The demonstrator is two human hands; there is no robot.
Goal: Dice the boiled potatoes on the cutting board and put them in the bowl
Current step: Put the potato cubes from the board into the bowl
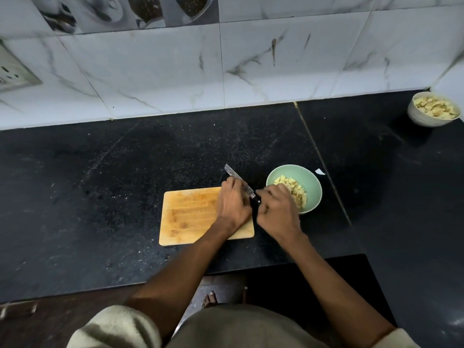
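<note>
Because the right hand (276, 209) grips the knife (241, 184) by its handle while the left hand (232, 204), grasp indiscernible, lies against the blade at the cutting board's (190, 214) right end, fingers risk cuts, and diced potato (292, 192) could miss the green bowl (310, 183) just right.

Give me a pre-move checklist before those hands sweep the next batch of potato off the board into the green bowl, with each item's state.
1. Right hand grips the knife by its handle: ok.
2. Left hand rests on the cutting board beside the blade: ok.
3. Potato left under the left hand: cannot tell, hidden.
4. Green bowl stands just right of the board, with room above the diced potatoes: ok.
5. Visible part of the board bare of pieces: ok.
6. White bowl stands far off by the wall: ok.
</note>
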